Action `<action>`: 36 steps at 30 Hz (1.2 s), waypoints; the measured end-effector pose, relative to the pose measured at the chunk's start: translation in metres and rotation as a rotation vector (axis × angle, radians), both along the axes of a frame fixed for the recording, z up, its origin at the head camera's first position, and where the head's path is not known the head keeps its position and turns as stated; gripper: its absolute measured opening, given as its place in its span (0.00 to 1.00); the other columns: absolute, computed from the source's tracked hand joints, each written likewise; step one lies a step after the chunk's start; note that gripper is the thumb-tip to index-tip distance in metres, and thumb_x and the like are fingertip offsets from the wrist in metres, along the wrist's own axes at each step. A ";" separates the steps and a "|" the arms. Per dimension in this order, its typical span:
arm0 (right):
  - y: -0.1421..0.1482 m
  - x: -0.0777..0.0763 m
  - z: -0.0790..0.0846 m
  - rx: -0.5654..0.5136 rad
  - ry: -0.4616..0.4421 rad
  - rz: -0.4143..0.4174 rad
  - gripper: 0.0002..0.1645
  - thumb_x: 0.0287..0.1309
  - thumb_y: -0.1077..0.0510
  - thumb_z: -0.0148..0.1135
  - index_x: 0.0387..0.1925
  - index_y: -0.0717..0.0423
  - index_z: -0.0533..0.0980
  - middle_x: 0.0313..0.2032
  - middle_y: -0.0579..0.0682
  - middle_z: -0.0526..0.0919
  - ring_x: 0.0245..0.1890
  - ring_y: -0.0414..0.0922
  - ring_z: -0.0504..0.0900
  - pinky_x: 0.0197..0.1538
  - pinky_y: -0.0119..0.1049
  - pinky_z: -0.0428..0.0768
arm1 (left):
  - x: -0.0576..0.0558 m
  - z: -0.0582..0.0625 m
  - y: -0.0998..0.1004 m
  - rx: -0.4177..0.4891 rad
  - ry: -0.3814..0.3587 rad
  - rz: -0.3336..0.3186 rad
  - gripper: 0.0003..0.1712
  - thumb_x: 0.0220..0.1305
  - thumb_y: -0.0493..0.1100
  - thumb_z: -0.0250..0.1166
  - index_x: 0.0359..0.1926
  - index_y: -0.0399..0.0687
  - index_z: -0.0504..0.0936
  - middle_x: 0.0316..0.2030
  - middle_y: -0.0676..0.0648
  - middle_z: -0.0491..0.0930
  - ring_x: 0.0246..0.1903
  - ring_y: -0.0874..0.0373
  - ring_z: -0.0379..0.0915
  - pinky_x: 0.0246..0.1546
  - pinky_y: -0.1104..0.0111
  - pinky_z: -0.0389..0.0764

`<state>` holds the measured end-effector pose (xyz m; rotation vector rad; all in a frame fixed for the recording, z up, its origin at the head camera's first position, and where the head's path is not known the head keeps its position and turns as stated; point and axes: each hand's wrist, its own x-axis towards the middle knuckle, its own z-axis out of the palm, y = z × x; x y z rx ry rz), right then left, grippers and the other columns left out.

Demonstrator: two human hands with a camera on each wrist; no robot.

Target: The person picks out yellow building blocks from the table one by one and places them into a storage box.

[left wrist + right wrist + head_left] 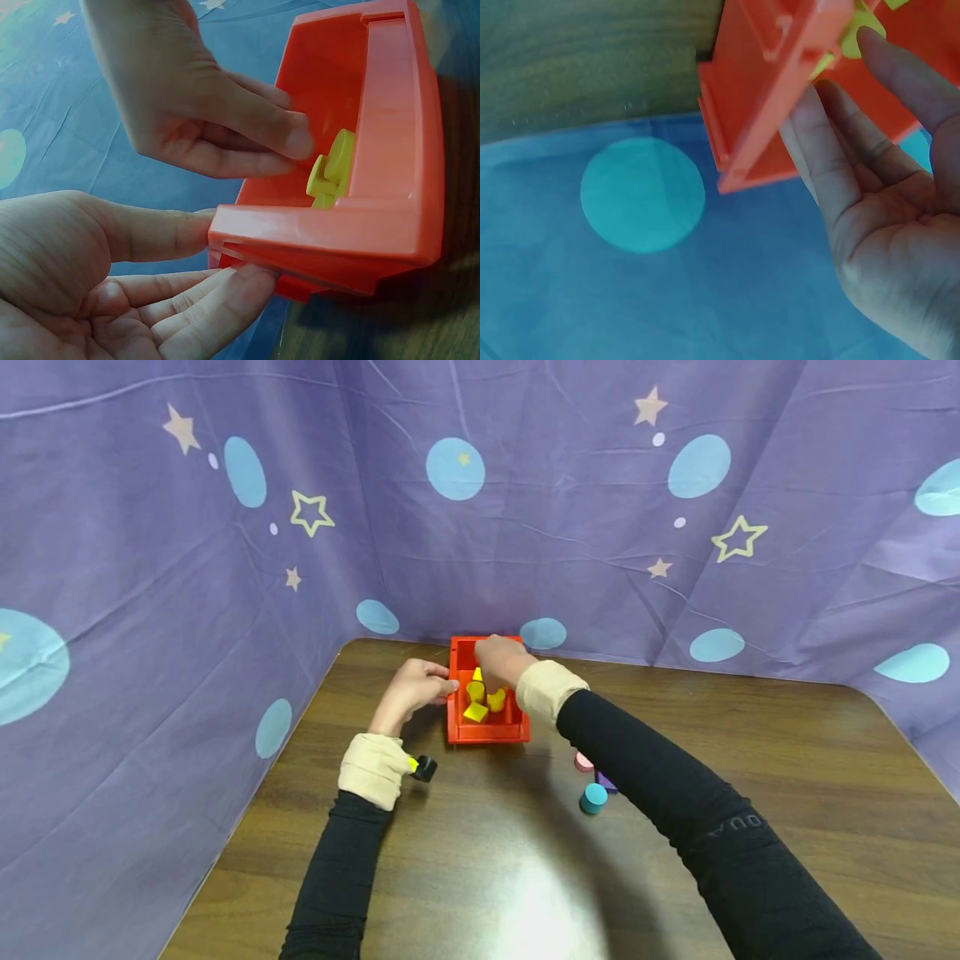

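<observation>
A red plastic bin [489, 734] stands at the back of the table, with several yellow blocks [476, 712] lying in it. My left hand [414, 692] pinches the bin's left side wall, thumb at the rim and fingers beneath it in the left wrist view. Reaching over from the right, my right hand [504, 662] is inside the bin above the blocks. Its thumb and fingers [829, 161] are spread apart in the right wrist view, with a yellow block [861, 36] just beyond the thumb tip. No block shows in its grasp.
On the table [465, 827], partly behind the right forearm, lie a blue cylinder [593, 798], a pink round block [583, 762] and a purple block [606, 783]. A purple curtain [525, 527] with stars and dots hangs right behind the bin and along the left side.
</observation>
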<state>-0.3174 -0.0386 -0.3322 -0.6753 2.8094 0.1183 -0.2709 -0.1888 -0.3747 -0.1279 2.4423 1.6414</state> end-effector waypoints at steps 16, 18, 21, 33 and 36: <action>0.023 0.004 0.046 -0.123 0.091 0.048 0.09 0.38 0.64 0.66 0.26 0.55 0.75 0.28 0.48 0.78 0.29 0.45 0.73 0.30 0.35 0.77 | 0.000 0.001 0.000 -0.007 -0.013 0.012 0.23 0.60 0.36 0.62 0.56 0.30 0.73 0.49 0.35 0.78 0.41 0.47 0.81 0.49 0.57 0.81; 0.028 0.004 0.051 -0.136 0.100 0.052 0.08 0.38 0.63 0.66 0.24 0.55 0.75 0.26 0.48 0.76 0.28 0.45 0.71 0.29 0.36 0.75 | 0.000 0.000 0.001 -0.001 -0.013 0.013 0.23 0.60 0.36 0.62 0.55 0.29 0.73 0.48 0.34 0.78 0.41 0.48 0.81 0.49 0.57 0.81; 0.036 0.005 0.059 -0.152 0.114 0.059 0.10 0.38 0.60 0.70 0.21 0.55 0.74 0.24 0.47 0.75 0.27 0.45 0.72 0.29 0.37 0.76 | 0.000 0.000 0.002 0.006 -0.011 0.009 0.23 0.60 0.36 0.62 0.55 0.29 0.73 0.48 0.33 0.78 0.40 0.48 0.82 0.49 0.56 0.81; 0.075 0.010 0.090 -0.282 0.141 0.066 0.16 0.45 0.52 0.68 0.12 0.51 0.71 0.14 0.42 0.69 0.20 0.41 0.66 0.24 0.32 0.68 | -0.002 -0.002 0.002 -0.009 -0.009 0.000 0.24 0.60 0.37 0.63 0.56 0.30 0.73 0.49 0.34 0.78 0.40 0.48 0.82 0.50 0.55 0.80; 0.083 0.011 0.096 -0.315 0.149 0.063 0.15 0.48 0.50 0.67 0.14 0.52 0.76 0.16 0.42 0.74 0.21 0.41 0.69 0.26 0.32 0.70 | -0.002 -0.002 0.001 -0.014 -0.007 -0.002 0.24 0.60 0.37 0.62 0.56 0.30 0.73 0.49 0.34 0.78 0.41 0.48 0.82 0.50 0.55 0.80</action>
